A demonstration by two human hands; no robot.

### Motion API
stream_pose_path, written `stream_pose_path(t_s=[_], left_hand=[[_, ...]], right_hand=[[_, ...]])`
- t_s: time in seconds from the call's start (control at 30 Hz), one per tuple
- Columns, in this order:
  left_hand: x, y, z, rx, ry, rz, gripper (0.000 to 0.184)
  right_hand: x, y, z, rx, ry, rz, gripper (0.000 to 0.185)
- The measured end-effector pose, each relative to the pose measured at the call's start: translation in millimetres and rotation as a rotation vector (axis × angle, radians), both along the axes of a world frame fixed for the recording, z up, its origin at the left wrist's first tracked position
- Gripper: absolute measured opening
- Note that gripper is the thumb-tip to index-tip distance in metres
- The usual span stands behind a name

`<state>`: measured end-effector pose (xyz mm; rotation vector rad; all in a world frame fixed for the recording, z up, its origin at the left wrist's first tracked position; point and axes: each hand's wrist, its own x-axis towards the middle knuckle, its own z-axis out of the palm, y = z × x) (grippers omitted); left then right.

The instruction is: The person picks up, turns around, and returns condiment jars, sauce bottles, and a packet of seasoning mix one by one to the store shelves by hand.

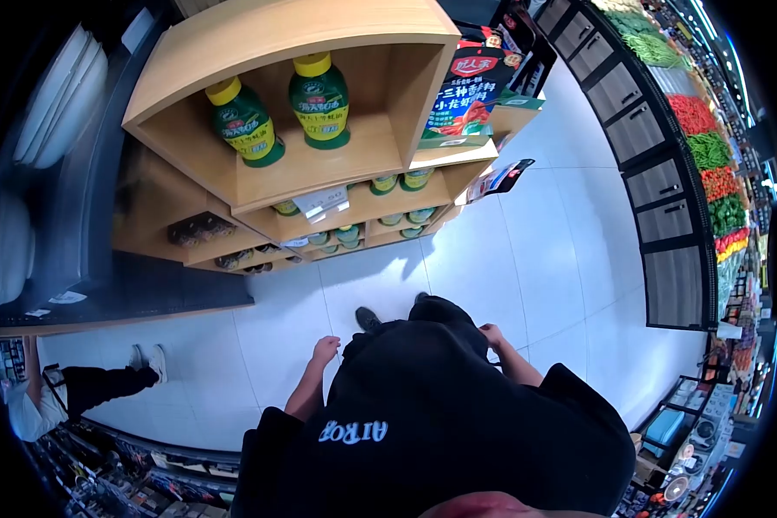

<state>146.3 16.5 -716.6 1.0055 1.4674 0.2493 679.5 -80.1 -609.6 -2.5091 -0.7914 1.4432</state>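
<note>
My left hand (326, 348) hangs low beside my dark clothing, its fingers loosely curled with nothing visible in them. On the other side, my right hand (490, 335) is against my dark trousers; its fingers are partly hidden and too small to read. Both hands are apart from the wooden shelf unit (293, 30) in front of me. Two green bottles with yellow caps stand in its top compartment, one on the left (245, 125) and one on the right (319, 104). A price tag (322, 203) hangs below them.
Red and black food packets (468, 91) stand at the shelf's right end. Dark cabinets (652, 181) carry vegetables (708, 151) on the right. A person (104, 388) stands at the lower left, near a dark shelf (164, 289). White plates (60, 99) are at the upper left.
</note>
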Motion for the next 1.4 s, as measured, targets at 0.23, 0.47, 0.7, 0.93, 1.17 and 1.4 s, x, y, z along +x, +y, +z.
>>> stream_pose_path(t_s=[0.23,0.47,0.7,0.93,1.17,1.4], left_hand=[[-13,-31,-7,0.025,0.1,0.11,0.029],[-6,-80,11,-0.06,0.214,-0.099,0.024],[44,-79,17,0.008,0.31,-0.108,0.022],[92,-94,60,-0.054,0.267,0.182,0.038],[88,-155,-1,-0.196,0.34,0.303,0.037],[84,-147,42,0.151,0.537,-0.239,0.035]], right_hand=[[39,109,19,0.248,0.196,-0.18,0.025],[52,331,237,1.147,0.048,-0.011,0.035],[36,451,346,1.547,0.116,0.0,0.04],[21,479,340,1.515,0.489,-0.039,0.023],[49,502,332,1.307,0.605,0.148,0.029],[44,521,327,1.412,0.59,0.085,0.026]])
